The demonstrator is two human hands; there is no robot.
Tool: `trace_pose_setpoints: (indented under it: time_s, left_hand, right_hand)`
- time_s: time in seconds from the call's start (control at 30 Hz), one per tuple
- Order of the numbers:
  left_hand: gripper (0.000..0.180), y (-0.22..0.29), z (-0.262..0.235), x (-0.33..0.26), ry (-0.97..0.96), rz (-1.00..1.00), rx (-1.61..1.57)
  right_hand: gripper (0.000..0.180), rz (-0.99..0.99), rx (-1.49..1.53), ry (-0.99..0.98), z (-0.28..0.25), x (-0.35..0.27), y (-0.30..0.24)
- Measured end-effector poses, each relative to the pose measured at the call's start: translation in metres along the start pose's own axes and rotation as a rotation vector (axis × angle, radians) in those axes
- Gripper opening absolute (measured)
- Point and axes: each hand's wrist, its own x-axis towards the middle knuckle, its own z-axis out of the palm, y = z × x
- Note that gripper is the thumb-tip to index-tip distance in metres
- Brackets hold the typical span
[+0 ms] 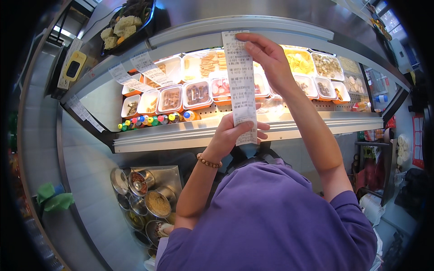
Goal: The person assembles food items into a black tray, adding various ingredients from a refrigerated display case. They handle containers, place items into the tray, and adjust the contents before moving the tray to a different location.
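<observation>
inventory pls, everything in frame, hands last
long white paper receipt: 1, white with dark print, held upright in front of the display case
steel-framed glass display case: 1, silver, across the middle
white rectangular food trays: more than ten, white with orange rims, in lit rows inside the case
small squeeze bottles with coloured caps: a row, exact count unclear, front left of the case
black tray of pale fried pieces: 1, on top of the case, upper left
paper slips: several, white, on the case's left glass
round metal seasoning tins: about eight, steel, below the case at left
left hand: grips the receipt's lower end, bead bracelet on the wrist
right hand: pinches the receipt's top
</observation>
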Motion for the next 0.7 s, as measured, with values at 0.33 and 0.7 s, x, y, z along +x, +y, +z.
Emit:
trace_pose_setpoints:
  time_s: [0.33,0.7]
  left_hand:
    - [0.053,0.0029,-0.0004,0.0000,-0.020,-0.014,-0.004]
    - [0.054,0.0016,-0.0020,0.0005,-0.033,-0.015,-0.022]
  right_hand:
    - [0.032,0.018,0.058,0.064,-0.0043,0.0038,0.0009]
    - [0.033,0.003,0.058,0.067,-0.0044,0.0043,0.0016]
